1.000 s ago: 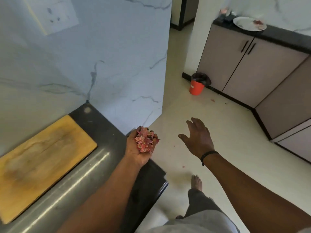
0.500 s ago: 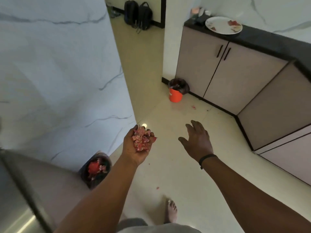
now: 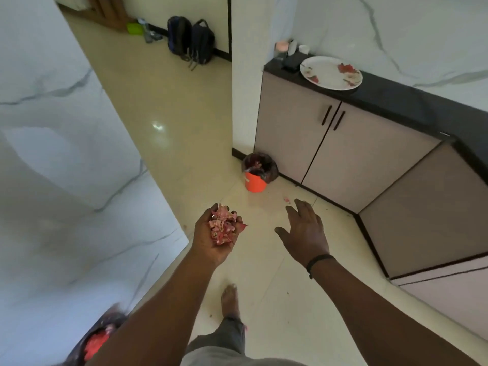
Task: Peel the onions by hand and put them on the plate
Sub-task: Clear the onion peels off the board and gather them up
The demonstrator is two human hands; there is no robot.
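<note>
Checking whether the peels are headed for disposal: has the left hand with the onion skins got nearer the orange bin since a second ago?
Yes. The left hand holding onion skins is closer to the orange bin.

The view has swung off the counter: the wooden cutting board and dark countertop are gone from sight. The orange bin [image 3: 255, 173] and the plate [image 3: 331, 72] on the far cabinet now sit nearer, and two backpacks [image 3: 191, 39] have appeared in the far hallway.
</note>
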